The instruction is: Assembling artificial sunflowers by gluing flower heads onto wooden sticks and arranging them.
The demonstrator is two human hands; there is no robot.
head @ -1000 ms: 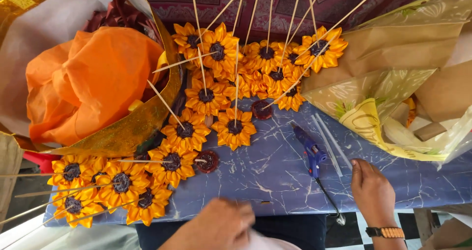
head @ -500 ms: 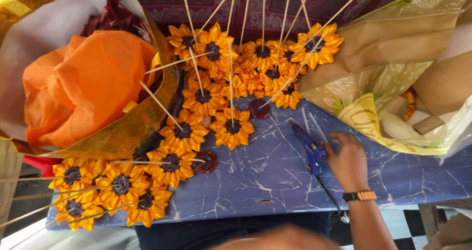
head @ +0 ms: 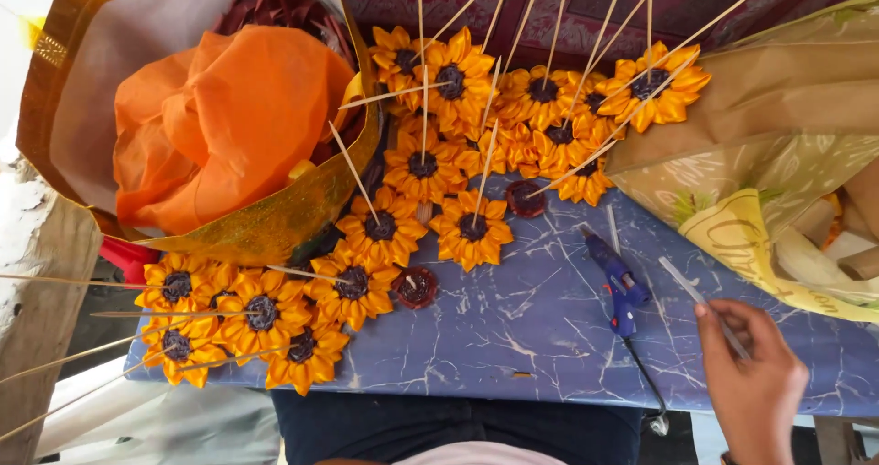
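Our right hand [head: 753, 378], at the bench's [head: 513, 328] front right corner, grips a clear glue stick [head: 703, 303] beside the blue glue gun [head: 618, 282]; our left hand is out of view. Many finished skewered sunflowers [head: 472, 229] cover the bench's left and rear, while two dark centres [head: 415, 287] lie unassembled, so we judge the work well advanced.

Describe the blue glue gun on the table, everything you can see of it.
The blue plastic glue gun lies flat on the blue marble-patterned table, nozzle pointing up-left toward the yellow fabric sunflowers. Its dark cord trails toward the near table edge. Nothing grips it; the right hand, holding a pale glue stick, is beside it.
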